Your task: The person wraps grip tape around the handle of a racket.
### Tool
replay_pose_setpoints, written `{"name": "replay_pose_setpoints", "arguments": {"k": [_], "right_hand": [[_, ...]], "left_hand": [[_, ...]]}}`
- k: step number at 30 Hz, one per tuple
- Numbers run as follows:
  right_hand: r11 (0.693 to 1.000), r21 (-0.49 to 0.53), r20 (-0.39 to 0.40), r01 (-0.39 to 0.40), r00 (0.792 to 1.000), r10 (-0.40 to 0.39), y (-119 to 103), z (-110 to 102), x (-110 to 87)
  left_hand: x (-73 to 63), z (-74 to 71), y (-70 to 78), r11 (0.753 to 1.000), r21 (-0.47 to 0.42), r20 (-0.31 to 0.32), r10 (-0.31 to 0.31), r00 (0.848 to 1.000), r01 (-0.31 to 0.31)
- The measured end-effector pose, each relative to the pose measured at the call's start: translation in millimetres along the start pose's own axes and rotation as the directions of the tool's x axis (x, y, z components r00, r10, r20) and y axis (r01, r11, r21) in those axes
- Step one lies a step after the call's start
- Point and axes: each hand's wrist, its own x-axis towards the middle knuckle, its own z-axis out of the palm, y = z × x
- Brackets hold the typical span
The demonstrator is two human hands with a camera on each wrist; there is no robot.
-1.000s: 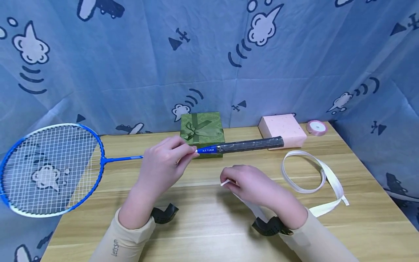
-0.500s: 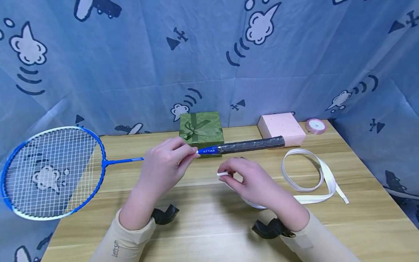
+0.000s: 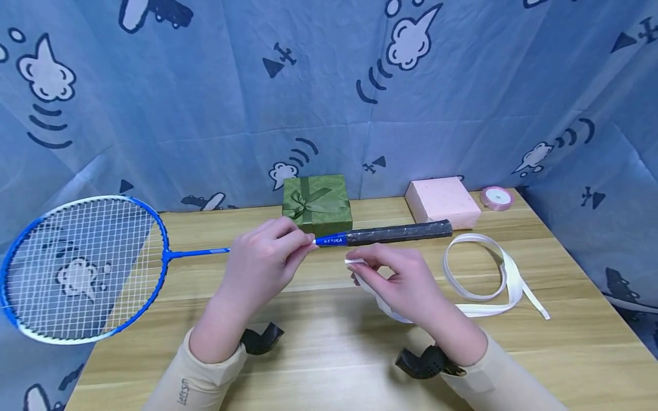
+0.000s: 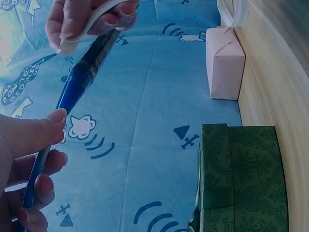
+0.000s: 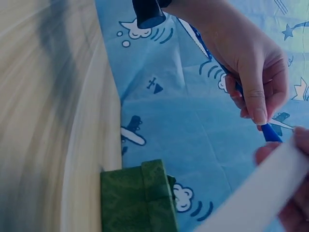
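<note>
Head cam first: badminton racket (image 3: 216,252) up in one hand, white tape (image 3: 483,310) in the other, looks early days

From the head view, the left hand (image 3: 264,260) pinches the racket's shaft (image 3: 195,254) right by the blue KESIKA cone (image 3: 331,240), holding it up over the wooden table (image 3: 308,354). The right hand (image 3: 403,279) pinches the tape's free end near where the cone meets the black handle (image 3: 401,233); can't tell if they touch. What I can see of the handle is all black, no white on it, so I'd say barely begun: racket held, tape end in hand. Pretty much all the tape's length is left, much of it looped loose on the table over to the right. A green gift box (image 3: 331,200), a pink box (image 3: 444,197) and a pink ribbon spool (image 3: 497,197) sit along the back.

Left wrist view: thumb and fingers are closed snugly round the shaft. Up top, the right hand has the tape between thumb and fingers, covering part of the handle. No tape on the cone or the bit of handle showing.

Right wrist view: the tape is a blurry band across the corner. That hand is mostly cut off, so its grip is hard to read here. Left hand's on the shaft; only a sliver of cone shows.
</note>
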Motion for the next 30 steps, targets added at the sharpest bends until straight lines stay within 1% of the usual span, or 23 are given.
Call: {"name": "replay_pose_setpoints", "arguments": {"k": [4, 7, 12, 16, 21, 30], "right_hand": [[0.997, 0.079, -0.073, 0.001, 0.997, 0.005, 0, 1, 0.2], [0.995, 0.103, -0.116, -0.007, 0.993, 0.019, 0, 2, -0.2], [0.992, 0.112, -0.132, -0.051, 0.989, 0.066, -1, 5, -1.6], [0.992, 0.112, -0.153, -0.065, 0.985, 0.082, -1, 8, -1.9], [0.99, 0.099, -0.17, -0.105, 0.978, 0.121, 0, 9, -2.8], [0.971, 0.178, -0.186, -0.157, 0.964, 0.19, -2, 14, -2.7]], "left_hand": [[0.2, 0.0, 0.9, 1.0, 0.0, -0.002, 0.008, 1.0, -0.008], [0.1, -0.2, 1.6, 1.0, 0.005, 0.01, 0.01, 1.0, -0.01], [-0.4, 0.4, 3.0, 1.0, 0.009, 0.027, 0.015, 1.0, -0.015], [-0.2, 1.1, 4.7, 1.0, 0.002, 0.023, 0.016, 1.0, -0.017], [0.2, 1.7, 5.9, 1.0, -0.006, 0.022, 0.015, 1.0, -0.014], [0.1, 1.6, 6.2, 0.999, 0.005, 0.025, 0.038, 0.999, -0.038]]}}
